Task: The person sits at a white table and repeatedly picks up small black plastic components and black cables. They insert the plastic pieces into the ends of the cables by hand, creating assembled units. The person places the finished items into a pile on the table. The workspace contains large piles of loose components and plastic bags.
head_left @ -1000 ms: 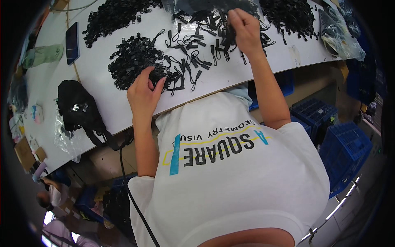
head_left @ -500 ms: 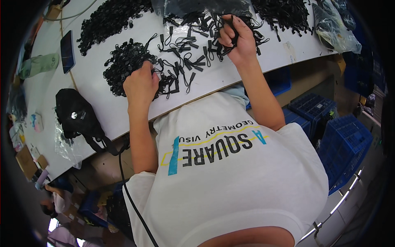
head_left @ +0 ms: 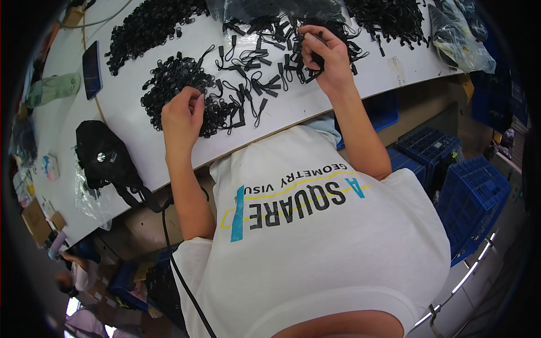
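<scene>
Lying on table: heap of small black parts | left hand at heap, fingers curled, contents unclear | black looped pulls, axes mixed, nearest one's block pointing away from person | right hand, curled around black pieces

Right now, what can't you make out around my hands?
In the head view:
- Left hand: its own curled fingers hide whether it grips anything.
- Right hand: its closed fingers hide how many black pieces it holds.
- Plastic sheet: cut off by the top edge.
- Near-left pile: parts too small and overlapping to count.
</scene>
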